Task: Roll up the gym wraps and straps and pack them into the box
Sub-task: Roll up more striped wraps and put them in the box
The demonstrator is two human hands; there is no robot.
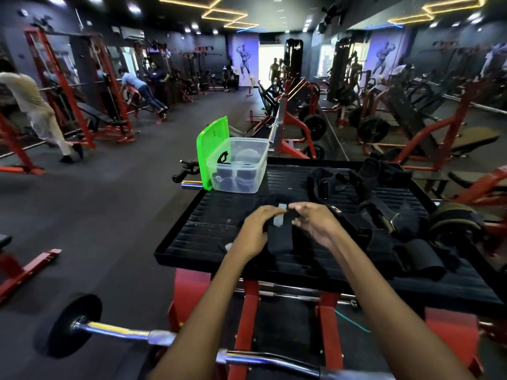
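A black wrap [279,238] with a grey patch lies on the black ribbed platform [208,223] in front of me. My left hand [256,229] and my right hand [315,222] both pinch its far end, fingertips almost meeting. A clear plastic box [238,164] with an upright green lid [212,149] stands at the platform's far left corner and holds several rolled black wraps. More black straps and wraps [365,187] lie in a loose pile on the platform's right side, with flat black pieces [417,256] nearer to me.
A barbell [115,329] with a black plate crosses below the platform in front of me. The platform rests on a red frame [248,305]. Red gym machines and mirrors fill both sides, with people exercising at the left. Dark floor lies to the left.
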